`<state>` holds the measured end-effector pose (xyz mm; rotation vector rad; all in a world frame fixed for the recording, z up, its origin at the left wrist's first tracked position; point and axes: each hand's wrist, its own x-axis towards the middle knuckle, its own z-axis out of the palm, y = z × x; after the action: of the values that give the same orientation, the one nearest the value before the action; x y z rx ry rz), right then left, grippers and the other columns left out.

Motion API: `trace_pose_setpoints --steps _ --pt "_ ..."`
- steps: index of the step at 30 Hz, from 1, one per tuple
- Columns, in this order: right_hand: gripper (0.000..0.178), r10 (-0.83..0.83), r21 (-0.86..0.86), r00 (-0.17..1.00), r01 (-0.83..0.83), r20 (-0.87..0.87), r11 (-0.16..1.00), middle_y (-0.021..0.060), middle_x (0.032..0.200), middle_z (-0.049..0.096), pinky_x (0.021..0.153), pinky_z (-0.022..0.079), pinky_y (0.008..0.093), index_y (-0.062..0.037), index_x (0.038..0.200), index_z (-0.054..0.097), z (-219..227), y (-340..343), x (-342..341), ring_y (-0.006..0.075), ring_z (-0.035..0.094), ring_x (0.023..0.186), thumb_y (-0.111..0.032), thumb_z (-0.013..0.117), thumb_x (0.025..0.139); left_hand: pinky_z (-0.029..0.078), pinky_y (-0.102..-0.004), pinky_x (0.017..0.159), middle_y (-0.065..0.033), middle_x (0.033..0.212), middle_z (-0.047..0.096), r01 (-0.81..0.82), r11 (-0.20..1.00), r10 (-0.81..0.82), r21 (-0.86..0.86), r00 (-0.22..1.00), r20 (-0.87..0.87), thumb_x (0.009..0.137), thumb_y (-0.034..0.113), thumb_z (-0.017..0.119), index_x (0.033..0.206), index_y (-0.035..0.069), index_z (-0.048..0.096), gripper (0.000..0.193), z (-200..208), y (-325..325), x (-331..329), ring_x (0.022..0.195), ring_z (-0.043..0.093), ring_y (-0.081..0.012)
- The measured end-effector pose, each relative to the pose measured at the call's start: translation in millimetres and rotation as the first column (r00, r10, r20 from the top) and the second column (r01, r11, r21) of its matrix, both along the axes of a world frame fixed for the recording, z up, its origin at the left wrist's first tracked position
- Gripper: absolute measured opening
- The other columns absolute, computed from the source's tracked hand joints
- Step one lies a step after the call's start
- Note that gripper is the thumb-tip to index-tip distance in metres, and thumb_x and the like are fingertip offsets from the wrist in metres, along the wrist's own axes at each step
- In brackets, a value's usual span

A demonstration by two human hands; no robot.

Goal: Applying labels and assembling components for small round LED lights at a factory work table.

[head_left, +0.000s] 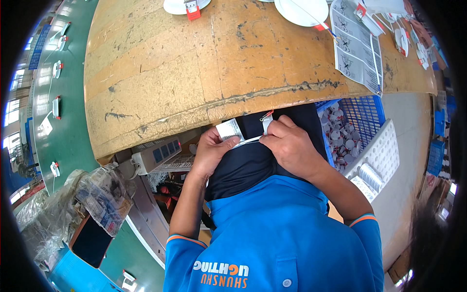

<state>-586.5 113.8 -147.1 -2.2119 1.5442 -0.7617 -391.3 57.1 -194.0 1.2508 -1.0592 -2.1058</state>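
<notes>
Over my lap, just below the table edge, my two hands work close together. Between the thumb and fingers of my left hand (209, 155) is a small white printed piece (230, 129); whether it is a flat label or a box side I cannot tell. My right hand (297, 150) is closed, its thumb and finger pinching a white cable (251, 141) that runs across to my left fingers. A small white part with a red tip (267, 118) sticks up from the right fingers. The rest of what they hold is hidden.
On the worn wooden table (160, 78) lie round white lamps (299, 12) and a printed sheet (357, 53). A blue basket (365, 109) of small round parts and a white perforated tray (384, 148) stand right. Left are a power strip (158, 155), a phone (91, 242) and a green conveyor (73, 107).
</notes>
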Motion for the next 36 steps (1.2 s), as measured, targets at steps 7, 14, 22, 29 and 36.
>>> trace_pose_setpoints --steps 7,14,22,29,36 --pt "0.01 -0.008 -0.019 0.999 0.009 0.048 1.0 0.0068 0.068 0.049 0.055 0.042 0.0285 -0.0005 0.071 0.062 -6.6 1.7 -0.4 0.0212 0.046 0.065 -0.002 0.056 0.062 0.045 -0.0216 0.068 -0.0035 0.082 0.063 0.019 1.0 -0.019 0.006 1.0 0.014 0.075 0.005 0.064 0.088 0.003 0.061 0.013 -0.1 0.1 0.2 0.072 0.057 -0.0068" --pt "0.006 -0.108 0.053 0.987 0.102 0.12 0.993 0.0054 0.069 0.048 0.056 0.042 0.0303 -0.0031 0.069 0.061 0.7 5.5 -3.7 0.0216 0.047 0.067 -0.003 0.058 0.064 0.044 -0.0209 0.067 -0.0035 0.083 0.063 -0.039 0.998 0.041 0.044 0.999 -0.033 0.078 0.009 0.061 0.09 0.002 0.061 0.014 2.1 4.5 -3.6 0.072 0.056 -0.0064" --pt "0.009 -0.304 0.001 0.92 0.314 0.248 0.949 0.0104 0.089 0.054 0.078 0.035 0.039 -0.0049 0.081 0.05 -7.0 24.1 -6.1 0.0277 0.049 0.086 -0.005 0.055 0.074 0.04 -0.0181 0.049 -0.0028 0.074 0.06 -0.023 0.993 0.03 -0.118 0.998 0.057 0.083 0.015 0.056 0.089 0.002 0.057 0.014 23.6 43.5 -25.8 0.06 0.053 -0.0065" --pt "0.006 -0.448 0.124 0.771 0.443 0.453 0.888 0.0073 0.076 0.053 0.077 0.034 0.0331 -0.0052 0.086 0.046 -39.2 33.1 -5.8 0.0221 0.048 0.074 -0.009 0.047 0.082 0.046 -0.0283 0.077 -0.0156 0.103 0.056 0.004 0.983 0.068 0.182 0.919 -0.389 0.088 0.015 0.044 0.108 -0.002 0.045 0.026 59.4 68.0 -63.4 0.094 0.056 -0.0221" --pt "0.007 -0.486 0.449 -0.428 -0.191 0.762 0.873 0.0001 0.052 0.034 0.06 0.034 0.0256 -0.0075 0.076 0.041 -46.0 54.9 -11.9 0.0147 0.041 0.059 -0.01 0.039 0.082 0.036 -0.0183 0.055 -0.0025 0.075 0.048 0.213 0.573 0.011 -0.791 0.964 0.267 0.074 0.003 0.061 0.092 0.002 0.054 0.019 59.5 73.5 -83.9 0.062 0.042 -0.0067"
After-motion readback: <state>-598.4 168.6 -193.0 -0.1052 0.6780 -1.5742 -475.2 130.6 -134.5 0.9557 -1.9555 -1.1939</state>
